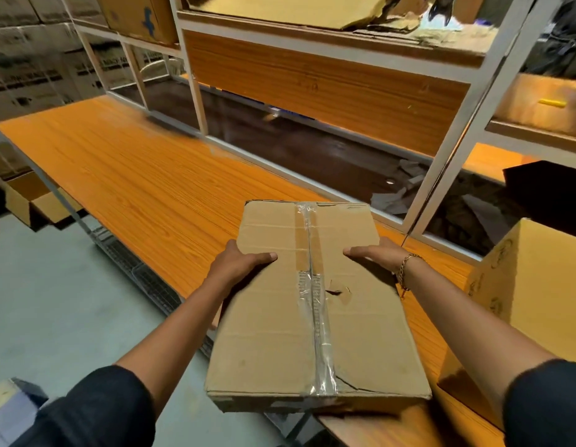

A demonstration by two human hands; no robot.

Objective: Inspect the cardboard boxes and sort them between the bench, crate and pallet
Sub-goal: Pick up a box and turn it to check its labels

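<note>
A flat brown cardboard box [273,304], taped along its middle seam with a small tear in the top, is held over the near edge of the orange wooden bench [135,175]. My left hand [240,261] grips its left side with the thumb on top. On the right side my right hand [375,254], with a gold bracelet at the wrist, grips it the same way. The box's near end juts out past the bench edge toward me.
A yellow open box [531,279] stands on the bench at the right. A white metal shelf frame [457,137] with wooden boards rises behind the bench. Stacked cartons [28,59] fill the far left, and an open box [32,201] sits on the floor below.
</note>
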